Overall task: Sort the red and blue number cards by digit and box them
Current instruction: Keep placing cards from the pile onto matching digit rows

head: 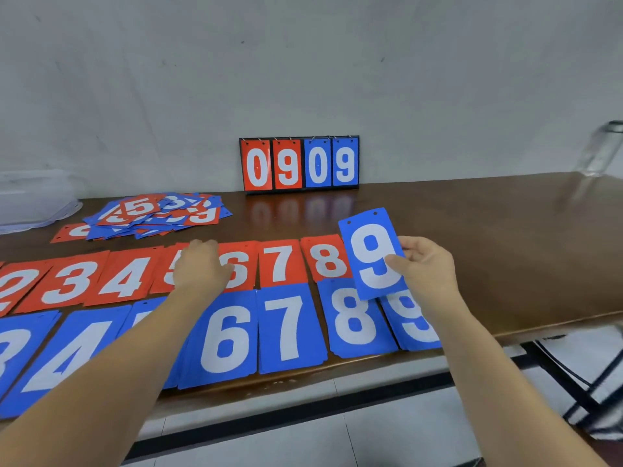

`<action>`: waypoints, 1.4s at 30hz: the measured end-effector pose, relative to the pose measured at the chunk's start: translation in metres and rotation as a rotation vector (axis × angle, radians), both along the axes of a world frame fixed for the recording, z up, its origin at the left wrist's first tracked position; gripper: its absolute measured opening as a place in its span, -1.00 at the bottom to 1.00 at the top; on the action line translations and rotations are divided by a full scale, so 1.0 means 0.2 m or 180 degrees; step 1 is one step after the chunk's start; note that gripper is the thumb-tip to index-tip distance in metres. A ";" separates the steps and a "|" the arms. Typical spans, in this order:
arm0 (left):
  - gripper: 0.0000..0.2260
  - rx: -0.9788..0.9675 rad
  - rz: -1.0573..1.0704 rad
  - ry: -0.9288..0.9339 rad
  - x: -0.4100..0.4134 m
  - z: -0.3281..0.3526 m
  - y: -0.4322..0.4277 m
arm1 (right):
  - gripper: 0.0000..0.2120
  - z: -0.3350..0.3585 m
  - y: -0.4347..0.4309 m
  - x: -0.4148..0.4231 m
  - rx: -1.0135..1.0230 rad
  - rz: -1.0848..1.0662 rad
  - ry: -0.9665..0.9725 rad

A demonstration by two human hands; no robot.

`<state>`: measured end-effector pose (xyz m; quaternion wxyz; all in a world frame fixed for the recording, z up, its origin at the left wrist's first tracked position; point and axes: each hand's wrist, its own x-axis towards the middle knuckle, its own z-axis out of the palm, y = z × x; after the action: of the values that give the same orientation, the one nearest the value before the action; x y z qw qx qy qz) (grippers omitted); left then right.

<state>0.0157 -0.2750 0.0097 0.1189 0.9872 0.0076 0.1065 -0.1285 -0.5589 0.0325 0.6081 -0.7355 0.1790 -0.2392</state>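
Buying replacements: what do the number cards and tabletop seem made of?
The blue 9 card pinched by the right hand looks like thin, stiff plastic or coated card, matte: it holds flat, with two punched holes. The tabletop looks like varnished wood or laminate: brown, glossy, mirroring the scoreboard.

A long brown wooden table [488, 224] runs across the middle of the frame, glossy enough to mirror what stands on it. At its back edge, centre, a small black-framed flip scoreboard [299, 163] stands upright against the pale grey wall [303, 62], reading 0 9 in red and 0 9 in blue. At the far right a clear jar [599, 153] sits on the tabletop by the wall. Below the front edge are a black bar [303, 409], light floor tiles [387, 436] and, lower right, crossed black metal legs [573, 382].
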 end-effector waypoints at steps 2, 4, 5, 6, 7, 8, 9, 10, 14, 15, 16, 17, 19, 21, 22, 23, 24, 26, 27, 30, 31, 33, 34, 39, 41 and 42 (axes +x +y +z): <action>-0.54 -0.0134 -0.0017 -0.0071 -0.02 -0.01 -0.01 | -0.81 0.00 -0.09 -0.08 -0.0067 -0.0152 0.0036; -0.52 -0.0280 -0.0016 -0.0118 -0.03 -0.01 -0.02 | -0.82 0.00 -0.17 -0.14 -0.0098 -0.0267 0.0119; -0.51 -0.0331 -0.0029 -0.0140 -0.04 -0.01 -0.02 | -0.83 -0.01 -0.20 -0.17 -0.0077 -0.0271 0.0200; -0.51 -0.0374 -0.0053 -0.0158 -0.04 -0.02 -0.03 | -0.84 -0.01 -0.21 -0.19 -0.0063 -0.0230 0.0299; -0.51 -0.0424 -0.0085 -0.0170 -0.05 -0.02 -0.04 | -0.84 -0.03 -0.22 -0.20 -0.0090 -0.0182 0.0410; -0.51 -0.0475 -0.0116 -0.0173 -0.06 -0.01 -0.05 | -0.84 -0.05 -0.22 -0.21 -0.0188 -0.0164 0.0532; -0.50 -0.0521 -0.0146 -0.0174 -0.08 -0.01 -0.07 | -0.84 -0.08 -0.21 -0.21 -0.0366 -0.0187 0.0646; -0.50 -0.0564 -0.0173 -0.0175 -0.09 -0.01 -0.08 | -0.84 -0.11 -0.21 -0.21 -0.0653 -0.0255 0.0751; -0.49 -0.0689 -0.0248 -0.0193 -0.14 -0.01 -0.13 | -0.73 -0.20 -0.16 -0.23 -0.2098 -0.0590 0.1226; -0.49 -0.0703 -0.0278 -0.0202 -0.16 -0.01 -0.14 | -0.71 -0.21 -0.15 -0.23 -0.2307 -0.0654 0.1310; -0.48 -0.0716 -0.0308 -0.0206 -0.17 -0.01 -0.14 | -0.71 -0.21 -0.14 -0.24 -0.2453 -0.0702 0.1342; -0.48 -0.0735 -0.0332 -0.0202 -0.18 -0.01 -0.15 | -0.72 -0.21 -0.13 -0.24 -0.2561 -0.0712 0.1316; -0.47 -0.0760 -0.0390 -0.0207 -0.21 -0.02 -0.16 | -0.72 -0.22 -0.11 -0.24 -0.2617 -0.0601 0.1112; -0.46 -0.0704 -0.0491 -0.0229 -0.24 -0.02 -0.17 | -0.71 -0.21 -0.08 -0.22 -0.2515 -0.0363 0.0844; -0.46 -0.0653 -0.0541 -0.0239 -0.25 -0.02 -0.17 | -0.69 -0.21 -0.06 -0.22 -0.2455 -0.0234 0.0732; -0.45 -0.0598 -0.0580 -0.0236 -0.27 -0.02 -0.17 | -0.66 -0.20 -0.04 -0.21 -0.2394 -0.0117 0.0634; -0.44 -0.0535 -0.0614 -0.0224 -0.28 -0.02 -0.17 | -0.62 -0.20 -0.01 -0.20 -0.2338 -0.0008 0.0572; -0.43 -0.0424 -0.0673 -0.0212 -0.29 -0.01 -0.16 | -0.51 -0.17 0.04 -0.17 -0.2300 0.0176 0.0529; -0.43 -0.0411 -0.0694 -0.0214 -0.30 0.00 -0.15 | -0.47 -0.16 0.07 -0.15 -0.2269 0.0271 0.0516; -0.42 -0.0454 -0.0690 -0.0213 -0.29 0.03 -0.09 | -0.39 -0.13 0.17 -0.06 -0.2166 0.0550 0.0473; -0.43 -0.0449 -0.0692 -0.0211 -0.28 0.04 -0.07 | -0.38 -0.12 0.20 -0.02 -0.2195 0.0607 0.0494; -0.42 -0.0429 -0.0712 -0.0206 -0.25 0.07 -0.02 | -0.39 -0.09 0.28 0.05 -0.2298 0.0663 0.0570; -0.42 -0.0411 -0.0706 -0.0190 -0.23 0.08 0.01 | -0.39 -0.07 0.31 0.09 -0.2347 0.0692 0.0606; -0.42 -0.0401 -0.0548 -0.0149 -0.11 0.14 0.18 | -0.39 0.02 0.51 0.32 -0.2508 0.0939 0.0629; -0.43 -0.0385 -0.0508 -0.0137 -0.04 0.15 0.28 | -0.40 0.04 0.61 0.42 -0.2576 0.0994 0.0629; -0.43 -0.0398 -0.0500 -0.0138 0.00 0.15 0.33 | -0.40 0.05 0.66 0.47 -0.2612 0.1023 0.0631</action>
<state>0.0150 -0.2092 0.0398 0.1884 0.9728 -0.0658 0.1175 -0.0336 -0.4276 0.0423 0.2755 -0.9536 0.0103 -0.1213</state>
